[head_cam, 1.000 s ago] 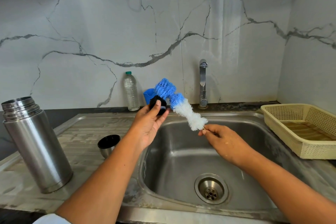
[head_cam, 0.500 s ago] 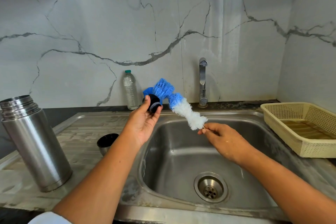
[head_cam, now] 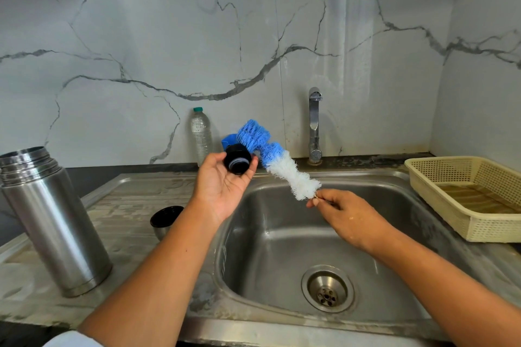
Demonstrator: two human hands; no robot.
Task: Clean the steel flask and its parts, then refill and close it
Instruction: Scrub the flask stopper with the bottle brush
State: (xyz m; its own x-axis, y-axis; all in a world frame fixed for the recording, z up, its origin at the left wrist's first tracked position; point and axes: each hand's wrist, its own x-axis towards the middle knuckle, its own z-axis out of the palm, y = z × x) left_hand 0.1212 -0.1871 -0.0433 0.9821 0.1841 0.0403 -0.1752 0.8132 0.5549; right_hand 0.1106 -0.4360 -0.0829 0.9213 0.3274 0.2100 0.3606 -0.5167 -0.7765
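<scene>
The open steel flask [head_cam: 53, 220] stands upright on the drainboard at the left, its threaded neck bare. Its steel cup lid [head_cam: 165, 220] with a black inside sits on the drainboard beside my left forearm. My left hand [head_cam: 222, 186] is raised over the sink's left rim, palm up, and holds the black stopper [head_cam: 237, 158] at its fingertips. My right hand [head_cam: 349, 214] pinches the wire handle of a blue and white bottle brush [head_cam: 276, 159]. The brush's blue tip lies just right of the stopper, touching or nearly touching it.
A steel sink [head_cam: 282, 234] with a drain [head_cam: 327, 289] lies below both hands, with the tap [head_cam: 314, 127] behind it. A clear water bottle [head_cam: 200, 135] and a blue object [head_cam: 229, 141] stand at the back wall. A cream plastic basket [head_cam: 465, 194] sits at the right.
My left hand has turned palm up, so the stopper's underside now faces me. The brush has stayed at about the same place beside it.
</scene>
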